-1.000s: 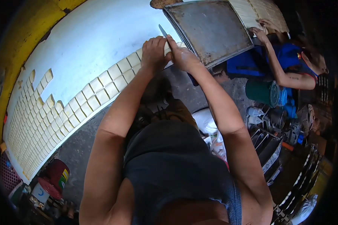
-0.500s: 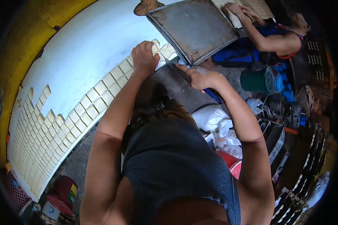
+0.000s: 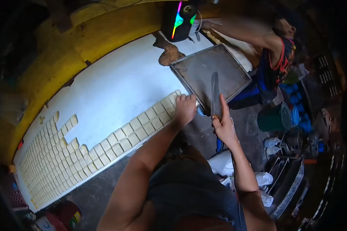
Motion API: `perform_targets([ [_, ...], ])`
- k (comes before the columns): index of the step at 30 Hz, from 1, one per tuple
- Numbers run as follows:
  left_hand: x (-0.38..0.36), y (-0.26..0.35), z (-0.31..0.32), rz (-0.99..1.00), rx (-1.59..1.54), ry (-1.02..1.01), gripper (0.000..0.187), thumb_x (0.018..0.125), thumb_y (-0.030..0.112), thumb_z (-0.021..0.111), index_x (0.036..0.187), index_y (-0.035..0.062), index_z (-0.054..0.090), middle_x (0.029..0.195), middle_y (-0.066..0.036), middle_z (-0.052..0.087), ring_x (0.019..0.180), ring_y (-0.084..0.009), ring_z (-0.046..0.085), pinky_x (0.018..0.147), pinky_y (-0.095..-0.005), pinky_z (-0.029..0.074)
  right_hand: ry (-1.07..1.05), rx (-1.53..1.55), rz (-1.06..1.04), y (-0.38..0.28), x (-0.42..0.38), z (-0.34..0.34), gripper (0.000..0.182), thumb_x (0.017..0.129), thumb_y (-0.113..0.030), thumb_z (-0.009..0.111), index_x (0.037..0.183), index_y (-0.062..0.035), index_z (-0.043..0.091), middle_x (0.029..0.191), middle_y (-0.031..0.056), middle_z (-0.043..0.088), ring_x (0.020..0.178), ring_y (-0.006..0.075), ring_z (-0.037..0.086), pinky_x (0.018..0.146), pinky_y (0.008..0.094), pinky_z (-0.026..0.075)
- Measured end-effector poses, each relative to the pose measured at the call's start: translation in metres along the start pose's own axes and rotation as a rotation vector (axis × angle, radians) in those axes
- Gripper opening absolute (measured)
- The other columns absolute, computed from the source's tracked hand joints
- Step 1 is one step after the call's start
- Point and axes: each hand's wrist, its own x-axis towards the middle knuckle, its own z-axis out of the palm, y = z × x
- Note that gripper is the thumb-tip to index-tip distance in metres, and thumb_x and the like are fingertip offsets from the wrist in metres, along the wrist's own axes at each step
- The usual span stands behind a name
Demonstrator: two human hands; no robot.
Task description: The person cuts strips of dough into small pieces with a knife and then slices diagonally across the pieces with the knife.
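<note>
My left hand (image 3: 186, 109) is closed at the right end of the rows of cut dough pieces (image 3: 142, 125), its fingers curled over pale dough that shows at their edge. The pieces are small squares, packed side by side along the near edge of the white table (image 3: 112, 92). In my right hand (image 3: 225, 129) is a long-bladed knife (image 3: 215, 92), its blade pointing away from me and its blue handle partly under my palm. The blade is off the dough, and in view it overlaps the stacked metal trays (image 3: 208, 69).
Another person (image 3: 273, 50) works at the far right with an arm stretched over the table. A speaker with coloured lights (image 3: 179, 21) stands at the back. A green bucket (image 3: 273, 116), white bags (image 3: 221, 163) and racks (image 3: 285, 184) are on the right.
The knife has swung away from the dough to point forward over the trays. My left hand stays by the dough's right end. The view has shifted, and the other person's arm now reaches farther back.
</note>
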Motion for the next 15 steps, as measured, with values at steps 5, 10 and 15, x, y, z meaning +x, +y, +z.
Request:
perform_targets([
  [5, -0.006, -0.022, -0.04, -0.301, -0.636, 0.17, 0.032, 0.094, 0.01, 0.074, 0.119, 0.0047, 0.057, 0.103, -0.017, 0.069, 0.097, -0.0336, 0.069, 0.086, -0.0452, 0.054, 0.092, 0.094, -0.217, 0.025, 0.004, 0.005, 0.087, 0.097, 0.003, 0.056, 0.172, -0.0124, 0.016, 0.17, 0.0189, 0.038, 0.101, 0.0256, 0.067, 0.088, 0.0329, 0.053],
  [10, -0.01, -0.163, -0.159, -0.545, -0.561, 0.338, 0.027, 0.099, 0.013, 0.072, 0.12, 0.0045, 0.057, 0.106, -0.013, 0.071, 0.093, -0.0219, 0.067, 0.085, -0.0353, 0.056, -0.008, 0.032, -0.204, 0.035, 0.011, 0.026, 0.084, 0.097, 0.002, 0.055, 0.171, -0.0105, 0.019, 0.17, 0.0203, 0.038, 0.136, 0.0317, 0.058, 0.102, 0.0335, 0.049],
  [15, -0.085, -0.284, -0.17, -0.961, -0.107, 0.317, 0.043, 0.097, 0.03, 0.072, 0.132, 0.0047, 0.07, 0.112, -0.017, 0.074, 0.103, -0.0318, 0.072, 0.095, -0.0391, 0.056, -0.22, -0.028, -0.261, 0.022, 0.024, 0.074, 0.083, 0.098, 0.002, 0.055, 0.171, -0.0122, 0.019, 0.17, 0.023, 0.037, 0.141, 0.0422, 0.056, 0.109, 0.0407, 0.049],
])
